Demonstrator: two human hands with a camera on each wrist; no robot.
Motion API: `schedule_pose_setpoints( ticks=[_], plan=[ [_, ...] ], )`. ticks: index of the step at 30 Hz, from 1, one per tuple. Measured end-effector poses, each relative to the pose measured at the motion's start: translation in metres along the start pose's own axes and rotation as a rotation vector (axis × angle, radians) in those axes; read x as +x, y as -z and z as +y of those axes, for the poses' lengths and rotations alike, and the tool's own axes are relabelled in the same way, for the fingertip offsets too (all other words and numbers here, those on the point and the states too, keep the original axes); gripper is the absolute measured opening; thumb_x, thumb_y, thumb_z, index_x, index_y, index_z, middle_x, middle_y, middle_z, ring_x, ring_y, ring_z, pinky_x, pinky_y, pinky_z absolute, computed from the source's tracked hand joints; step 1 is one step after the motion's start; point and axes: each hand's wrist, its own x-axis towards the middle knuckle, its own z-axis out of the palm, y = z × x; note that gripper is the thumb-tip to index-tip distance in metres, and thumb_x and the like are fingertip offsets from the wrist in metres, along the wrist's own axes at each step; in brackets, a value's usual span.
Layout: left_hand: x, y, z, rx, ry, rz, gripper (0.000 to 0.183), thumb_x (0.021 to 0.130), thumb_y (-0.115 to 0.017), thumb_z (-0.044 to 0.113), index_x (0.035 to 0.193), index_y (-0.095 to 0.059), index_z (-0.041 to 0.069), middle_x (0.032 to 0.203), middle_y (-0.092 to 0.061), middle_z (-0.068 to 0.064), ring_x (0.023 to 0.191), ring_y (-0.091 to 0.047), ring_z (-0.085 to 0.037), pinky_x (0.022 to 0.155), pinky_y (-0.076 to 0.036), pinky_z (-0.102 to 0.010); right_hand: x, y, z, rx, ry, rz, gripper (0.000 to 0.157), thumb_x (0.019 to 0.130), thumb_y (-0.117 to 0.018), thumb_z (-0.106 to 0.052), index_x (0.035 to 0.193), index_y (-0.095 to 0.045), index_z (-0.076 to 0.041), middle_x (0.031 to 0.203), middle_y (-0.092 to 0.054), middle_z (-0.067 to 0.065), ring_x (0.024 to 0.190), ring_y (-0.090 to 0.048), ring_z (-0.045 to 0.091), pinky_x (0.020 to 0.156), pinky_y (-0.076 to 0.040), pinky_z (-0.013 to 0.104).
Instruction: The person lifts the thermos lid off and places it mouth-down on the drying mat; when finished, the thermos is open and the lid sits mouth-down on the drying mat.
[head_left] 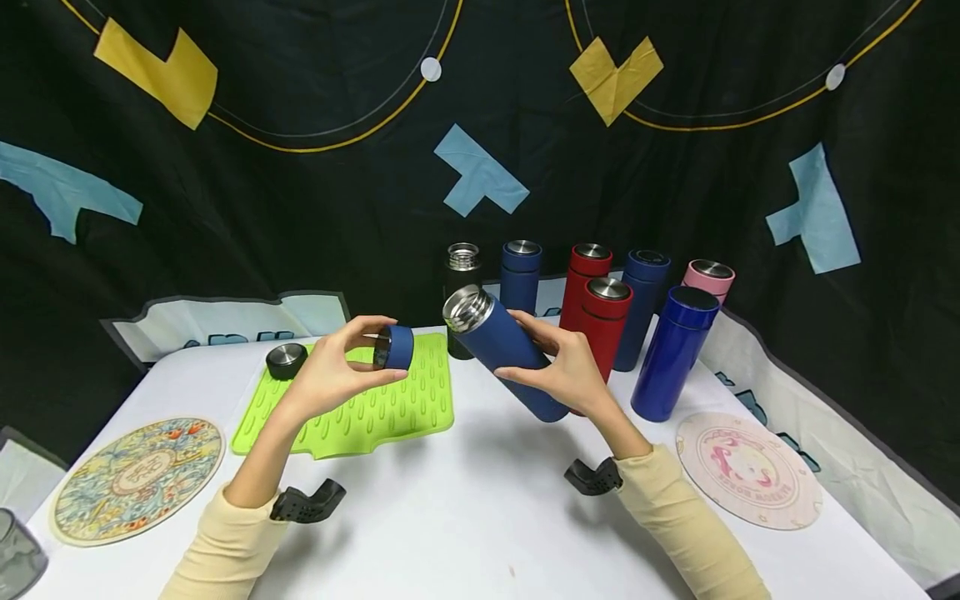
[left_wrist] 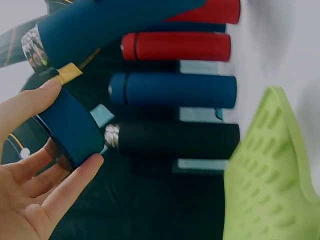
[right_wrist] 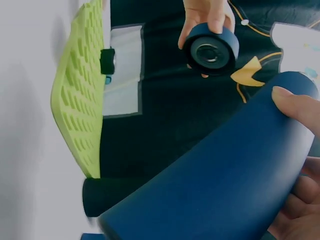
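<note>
My left hand (head_left: 327, 377) pinches a blue bottle cap (head_left: 401, 347) between thumb and fingers, above a green ridged mat (head_left: 390, 413). In the right wrist view the inside of this cap (right_wrist: 212, 52) shows. My right hand (head_left: 564, 365) grips a blue thermos bottle (head_left: 513, 354), tilted with its uncapped steel mouth pointing up and left. Cap and bottle are apart, both held over the table. On the mat's left corner lies a black lid with a steel top (head_left: 286, 360). Behind the mat stands an uncapped black bottle (left_wrist: 180, 139).
Several capped bottles stand at the back right, among them a red one (head_left: 606, 317), a glossy blue one (head_left: 675, 354) and a pink one (head_left: 708, 278). Round mats lie at left (head_left: 138, 482) and right (head_left: 750, 471). A clear glass (head_left: 18, 554) sits at the left edge.
</note>
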Motion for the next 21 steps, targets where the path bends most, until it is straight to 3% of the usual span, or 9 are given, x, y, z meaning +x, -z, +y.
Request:
schedule_pose_setpoints(
  ticks=[3, 7, 11, 21],
  plan=[
    [0.002, 0.003, -0.009, 0.038, 0.014, 0.002, 0.066, 0.076, -0.084, 0.025, 0.132, -0.052, 0.012, 0.125, -0.057, -0.014, 0.111, -0.058, -0.035, 0.081, -0.057, -0.042, 0.002, -0.003, -0.008, 0.044, -0.066, 0.001, 0.072, 0.076, -0.083, -0.009, 0.140, -0.050, -0.006, 0.131, -0.058, 0.015, 0.116, -0.059, 0.031, 0.098, -0.047, 0.044],
    [0.004, 0.009, -0.022, 0.100, 0.037, 0.006, 0.069, 0.075, -0.085, 0.029, 0.133, -0.052, 0.013, 0.123, -0.058, -0.016, 0.111, -0.059, -0.037, 0.079, -0.057, -0.043, 0.006, -0.009, -0.001, 0.076, -0.104, 0.002, 0.072, 0.077, -0.082, -0.012, 0.141, -0.048, -0.006, 0.132, -0.058, 0.014, 0.117, -0.058, 0.030, 0.099, -0.046, 0.043],
    [0.009, 0.015, -0.037, 0.195, 0.055, 0.005, 0.070, 0.074, -0.084, 0.031, 0.134, -0.052, 0.011, 0.124, -0.056, -0.017, 0.112, -0.058, -0.039, 0.078, -0.056, -0.045, 0.012, -0.019, 0.014, 0.112, -0.116, 0.023, 0.073, 0.076, -0.084, -0.017, 0.140, -0.049, -0.012, 0.131, -0.059, 0.010, 0.117, -0.059, 0.026, 0.099, -0.046, 0.043],
    [0.023, 0.028, -0.078, 0.314, 0.113, 0.013, 0.072, 0.075, -0.083, 0.028, 0.135, -0.051, 0.003, 0.126, -0.055, -0.024, 0.111, -0.057, -0.044, 0.078, -0.054, -0.049, 0.025, -0.045, 0.020, 0.192, -0.108, 0.099, 0.076, 0.073, -0.084, -0.006, 0.138, -0.044, -0.003, 0.131, -0.058, 0.017, 0.118, -0.057, 0.031, 0.101, -0.044, 0.044]
  ],
)
